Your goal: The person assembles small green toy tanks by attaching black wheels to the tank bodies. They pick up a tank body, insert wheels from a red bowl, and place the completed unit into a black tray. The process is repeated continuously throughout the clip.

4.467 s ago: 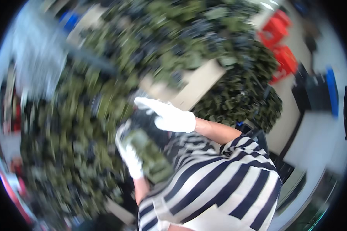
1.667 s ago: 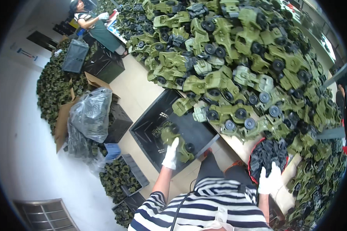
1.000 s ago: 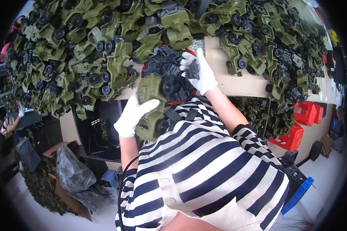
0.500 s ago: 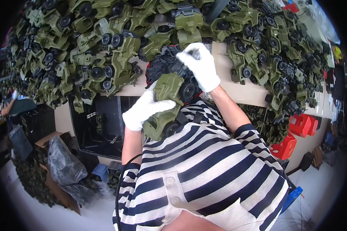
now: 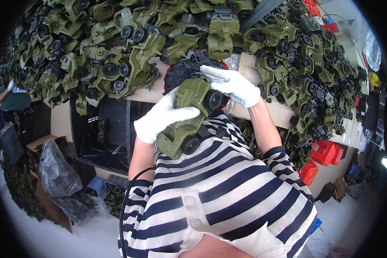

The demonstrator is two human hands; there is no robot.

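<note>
A green toy military truck (image 5: 190,95) with black wheels lies tilted against my striped front. My left hand (image 5: 161,120), in a white glove, grips it around the middle, thumb across the body. My right hand (image 5: 235,87), also gloved in white, is at the truck's far end beside a front wheel (image 5: 213,99). Its fingers are stretched out together, and I see nothing held in them. Just beyond is a red-rimmed container heaped with black plastic parts (image 5: 182,71). Part of that heap is hidden behind my right hand and the truck.
Piles of green toy trucks (image 5: 112,56) cover the table to the left, far side and right (image 5: 284,60). A black crate (image 5: 101,135) sits below the table edge at left, near crumpled clear plastic (image 5: 58,172). Red plastic stools (image 5: 324,152) stand at lower right. Another person's arm shows at far left.
My right hand has come down from above the parts container to the truck's front, its fingers going from a pinch to stretched out. My left hand keeps its grip. The view has shifted slightly.
</note>
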